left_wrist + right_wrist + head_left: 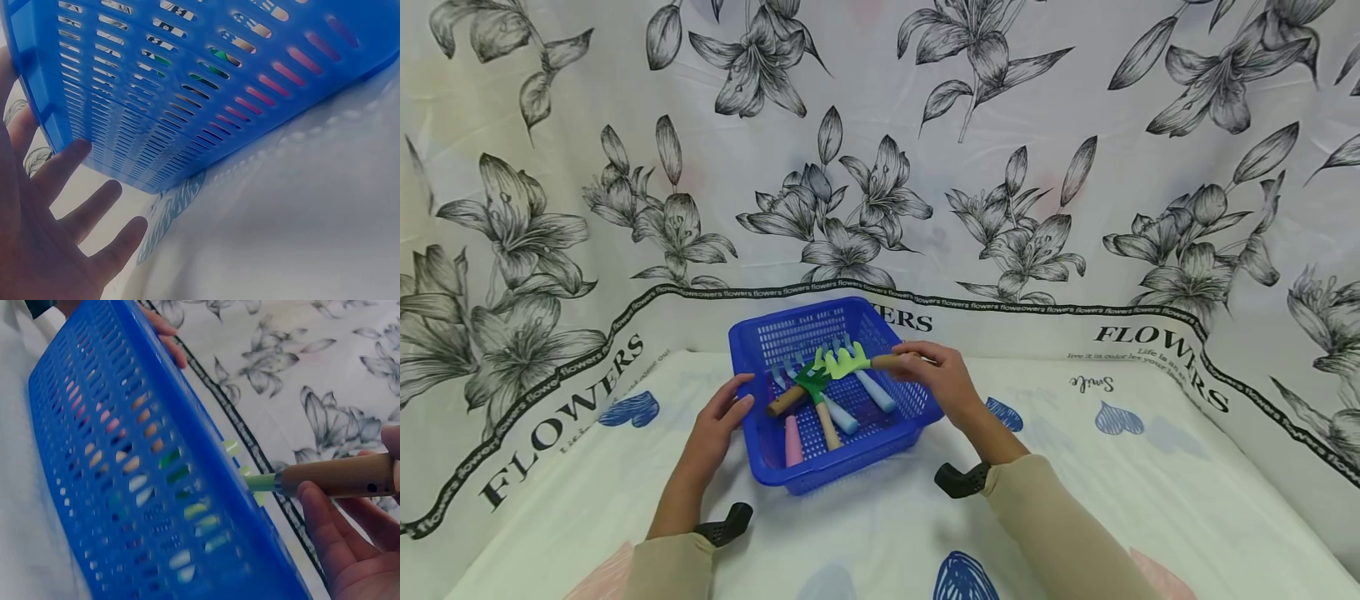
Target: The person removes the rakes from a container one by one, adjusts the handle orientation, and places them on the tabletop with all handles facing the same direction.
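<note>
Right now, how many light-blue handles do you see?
2: one light-blue handle in the right part of the basket, another light-blue handle nearer the middle, beside the cream handle. More may be hidden.

blue rectangular slotted basket (850,469) by left fingers (59,172): smooth, faintly glossy plastic | tan cylindrical tool handle (340,475) between right fingers (322,519): smooth wood, low sheen | white heart-printed surface (1060,467) below both: matt cloth

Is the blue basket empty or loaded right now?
Loaded: the head view shows a pink handle, a light-blue handle and a dark green tool head inside the blue basket.
</note>
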The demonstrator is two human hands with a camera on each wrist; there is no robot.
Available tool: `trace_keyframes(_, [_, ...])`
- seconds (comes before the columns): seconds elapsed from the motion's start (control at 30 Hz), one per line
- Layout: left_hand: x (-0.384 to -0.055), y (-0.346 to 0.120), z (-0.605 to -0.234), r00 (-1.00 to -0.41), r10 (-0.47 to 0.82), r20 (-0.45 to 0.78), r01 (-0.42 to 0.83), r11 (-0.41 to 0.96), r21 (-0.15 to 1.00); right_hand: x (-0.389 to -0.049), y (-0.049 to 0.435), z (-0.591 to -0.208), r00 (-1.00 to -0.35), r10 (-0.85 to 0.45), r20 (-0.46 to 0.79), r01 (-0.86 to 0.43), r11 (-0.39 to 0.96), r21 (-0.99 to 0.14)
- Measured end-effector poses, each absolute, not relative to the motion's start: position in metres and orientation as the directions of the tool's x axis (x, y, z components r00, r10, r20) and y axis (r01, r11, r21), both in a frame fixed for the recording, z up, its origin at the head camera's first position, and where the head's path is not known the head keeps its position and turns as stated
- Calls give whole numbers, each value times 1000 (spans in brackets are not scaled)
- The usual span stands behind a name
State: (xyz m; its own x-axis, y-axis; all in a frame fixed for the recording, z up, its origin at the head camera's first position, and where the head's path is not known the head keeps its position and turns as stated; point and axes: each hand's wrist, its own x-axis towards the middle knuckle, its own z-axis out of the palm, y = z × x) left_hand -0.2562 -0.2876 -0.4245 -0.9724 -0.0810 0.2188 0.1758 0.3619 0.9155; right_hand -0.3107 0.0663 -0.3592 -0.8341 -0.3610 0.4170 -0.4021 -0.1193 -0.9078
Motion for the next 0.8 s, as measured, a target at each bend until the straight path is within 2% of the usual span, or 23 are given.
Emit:
trace_keyframes(0.23, [-255, -292, -424, -973, -94, 211, 164, 364, 917, -307, 90, -358, -852, -337, 400, -383, -118, -916])
trace_keyframes(0.43, [-255, -291, -425, -978, -89, 187, 144, 356, 923, -301, 107, -352, -870, -303, 388, -338, -204, -919])
trace_keyframes(0.63, [-254, -285, -420, -979, -83, 188, 149, 347, 926, -296, 121, -342, -861, -268, 432, -366, -261, -893])
trace_keyframes(0.8, [-258, -288, -426, -976, -84, 203, 161, 355, 921, -297, 129, -341, -867, -225, 445, -401, -216, -890])
